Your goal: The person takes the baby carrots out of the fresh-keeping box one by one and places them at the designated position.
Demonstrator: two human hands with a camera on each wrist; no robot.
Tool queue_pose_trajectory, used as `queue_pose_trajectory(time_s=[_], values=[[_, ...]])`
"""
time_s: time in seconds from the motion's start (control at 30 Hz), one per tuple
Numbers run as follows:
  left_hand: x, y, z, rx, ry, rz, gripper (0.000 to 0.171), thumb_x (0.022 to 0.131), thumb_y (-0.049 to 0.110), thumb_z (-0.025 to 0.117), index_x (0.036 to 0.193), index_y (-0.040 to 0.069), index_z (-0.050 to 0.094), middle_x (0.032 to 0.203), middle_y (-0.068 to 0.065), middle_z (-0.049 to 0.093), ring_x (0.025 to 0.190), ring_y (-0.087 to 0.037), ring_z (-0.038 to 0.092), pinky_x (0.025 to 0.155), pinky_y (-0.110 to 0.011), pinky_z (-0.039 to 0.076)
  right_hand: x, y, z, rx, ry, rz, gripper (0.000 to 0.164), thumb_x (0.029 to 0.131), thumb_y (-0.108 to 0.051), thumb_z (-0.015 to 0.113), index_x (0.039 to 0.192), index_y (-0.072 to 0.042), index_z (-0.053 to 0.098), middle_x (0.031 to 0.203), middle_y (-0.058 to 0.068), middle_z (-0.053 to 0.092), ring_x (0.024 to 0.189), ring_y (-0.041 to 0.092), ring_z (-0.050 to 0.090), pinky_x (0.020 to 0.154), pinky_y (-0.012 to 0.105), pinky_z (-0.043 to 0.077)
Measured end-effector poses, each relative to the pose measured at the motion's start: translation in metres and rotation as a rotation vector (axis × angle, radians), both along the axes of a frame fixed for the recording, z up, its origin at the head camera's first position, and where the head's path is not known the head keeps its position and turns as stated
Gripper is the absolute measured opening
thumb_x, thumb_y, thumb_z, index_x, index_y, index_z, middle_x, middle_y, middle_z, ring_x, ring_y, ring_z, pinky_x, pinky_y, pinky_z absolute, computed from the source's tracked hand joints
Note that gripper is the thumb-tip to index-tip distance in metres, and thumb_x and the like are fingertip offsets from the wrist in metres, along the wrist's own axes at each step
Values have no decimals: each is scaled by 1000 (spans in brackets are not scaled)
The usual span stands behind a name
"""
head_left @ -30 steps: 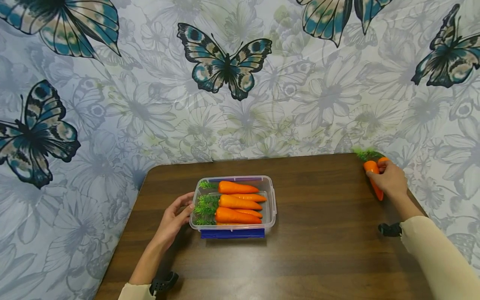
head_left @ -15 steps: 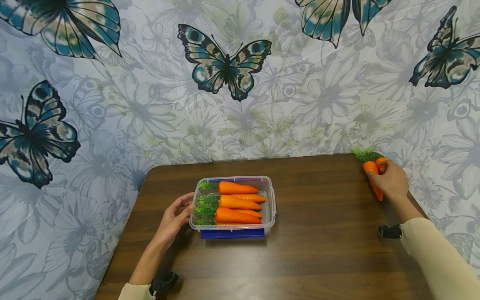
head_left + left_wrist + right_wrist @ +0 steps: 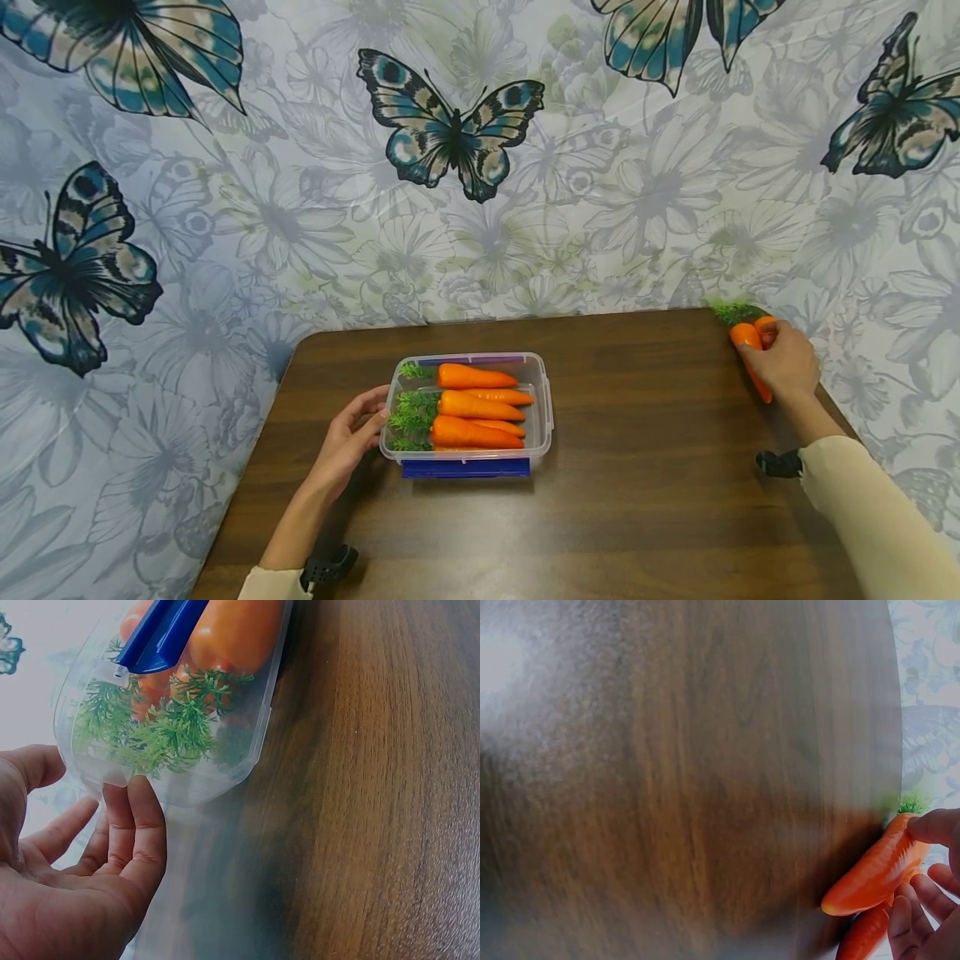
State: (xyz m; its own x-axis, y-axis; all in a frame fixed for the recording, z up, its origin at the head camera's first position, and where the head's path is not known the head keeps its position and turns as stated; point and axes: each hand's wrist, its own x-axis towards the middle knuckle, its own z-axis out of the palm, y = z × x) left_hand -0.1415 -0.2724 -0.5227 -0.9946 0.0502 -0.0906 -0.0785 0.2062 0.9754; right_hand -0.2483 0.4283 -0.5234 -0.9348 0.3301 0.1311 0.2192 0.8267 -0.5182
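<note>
At the left end of a clear plastic container (image 3: 542, 450), my left hand (image 3: 348, 437) rests its fingers against the side. Several orange carrots (image 3: 478, 431) with green leafy tops lie inside, tips pointing right. In the left wrist view, bent fingertips (image 3: 142, 802) touch the container's end below the carrot greens (image 3: 165, 739). Over at the table's far right corner, my right hand (image 3: 786, 358) pinches a carrot (image 3: 744, 336) between thumb and fingers. A second carrot (image 3: 866, 934) lies right beside it, partly hidden by the hand; the right wrist view shows both bodies.
The brown wooden table (image 3: 637, 500) carries the container left of centre. Its blue side latch (image 3: 465, 468) hangs down at the front. Behind stands a wall covering (image 3: 637, 208) with flowers and butterflies. The table's right edge runs just beyond the right hand.
The right hand and its carrot have shifted very slightly, by a few pixels to the right. The left hand and container look the same.
</note>
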Motion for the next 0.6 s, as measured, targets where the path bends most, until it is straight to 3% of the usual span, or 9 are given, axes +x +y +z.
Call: queue_pose_trajectory(time_s=[0.27,0.6], values=[[-1,1,2,-7,-1,-3,52,111,31,62,159,14,50,140,-17,52,109,-9,63,86,-26,58,-1,2,1,-6,19,10,56,100,-36,69,134,8,59,122,32,64,105,53,63,78,60,49],[-2,-1,-1,-18,-6,-1,52,112,32,61,160,16,50,141,-16,51,112,-10,62,87,-26,58,-2,-16,8,-8,129,76,52,98,-31,72,133,7,63,124,33,67,108,51,64,83,56,48]])
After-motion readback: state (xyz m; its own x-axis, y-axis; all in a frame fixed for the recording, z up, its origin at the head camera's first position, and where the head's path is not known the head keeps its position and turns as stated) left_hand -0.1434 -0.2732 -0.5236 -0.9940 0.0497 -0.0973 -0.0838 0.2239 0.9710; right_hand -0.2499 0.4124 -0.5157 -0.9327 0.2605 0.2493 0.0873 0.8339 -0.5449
